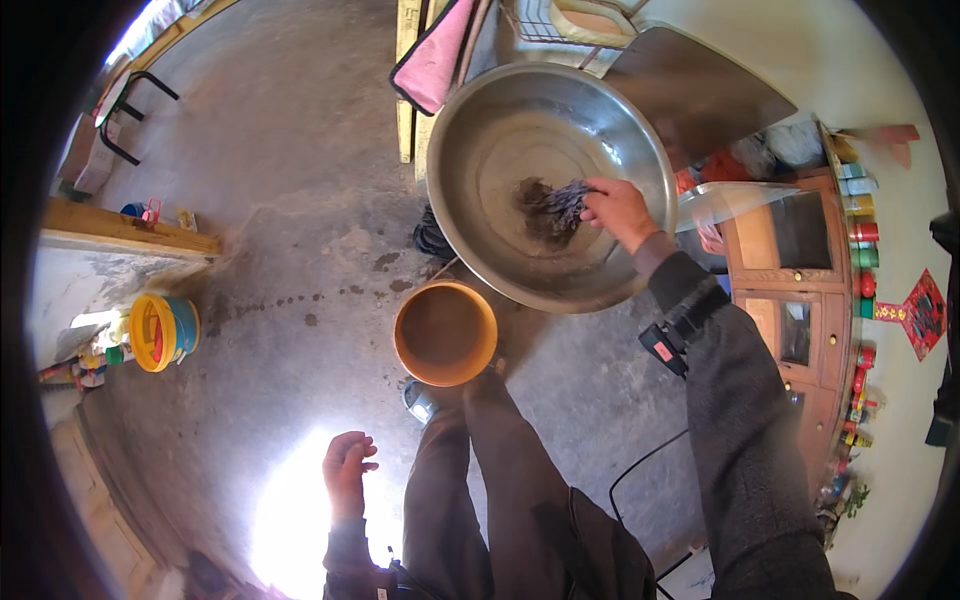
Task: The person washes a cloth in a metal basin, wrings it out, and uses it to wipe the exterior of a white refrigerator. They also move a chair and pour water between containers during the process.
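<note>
My right hand (621, 214) grips one end of a bunched, stringy grey-violet cloth (567, 202) inside a large stainless steel basin (480, 247). The cloth's lower end hangs towards a dark patch around it on the basin floor; whether shallow water lies there is hard to tell. Between the basin and my legs stands an orange bucket (490, 330) holding murky brown liquid. Away from both, low on the left, my left hand (347, 471) hangs with loosely curled fingers and holds nothing.
Beyond the basin are a pink cloth (431, 67), a wire rack (534, 21) and a dark board (697, 86). A wooden cabinet (814, 281) stands on the right. Across the concrete floor (277, 367) at left sits a yellow-and-blue bucket (187, 330). A black cable (615, 484) runs near my legs.
</note>
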A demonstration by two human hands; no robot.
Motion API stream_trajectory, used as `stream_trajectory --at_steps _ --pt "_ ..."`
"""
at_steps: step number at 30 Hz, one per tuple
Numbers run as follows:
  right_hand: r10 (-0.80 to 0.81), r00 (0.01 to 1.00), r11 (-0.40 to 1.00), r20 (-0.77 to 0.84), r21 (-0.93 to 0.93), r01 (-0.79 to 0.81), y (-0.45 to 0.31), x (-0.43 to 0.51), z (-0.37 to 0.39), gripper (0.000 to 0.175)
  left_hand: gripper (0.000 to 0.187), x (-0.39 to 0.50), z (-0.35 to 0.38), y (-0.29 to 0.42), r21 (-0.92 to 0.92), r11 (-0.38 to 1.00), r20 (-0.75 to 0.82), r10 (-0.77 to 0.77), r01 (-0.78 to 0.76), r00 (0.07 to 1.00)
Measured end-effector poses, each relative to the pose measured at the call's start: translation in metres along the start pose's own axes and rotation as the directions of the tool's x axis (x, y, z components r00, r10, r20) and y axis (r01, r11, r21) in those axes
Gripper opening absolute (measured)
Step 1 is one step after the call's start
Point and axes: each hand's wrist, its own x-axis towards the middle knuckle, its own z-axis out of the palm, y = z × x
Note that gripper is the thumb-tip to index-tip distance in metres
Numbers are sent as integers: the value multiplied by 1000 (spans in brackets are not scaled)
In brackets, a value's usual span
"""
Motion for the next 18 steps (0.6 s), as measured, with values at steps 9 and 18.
stream_trajectory --at_steps 9,18 --pt "-379 925 713 -12 -641 284 10 5 -6 52 21 1 8 -10 -23 999 -38 -27 26 999" --pt "-377 860 478 345 -723 499 26 -9 48 40 22 2 24 -10 -20 999 -29 -42 42 999"
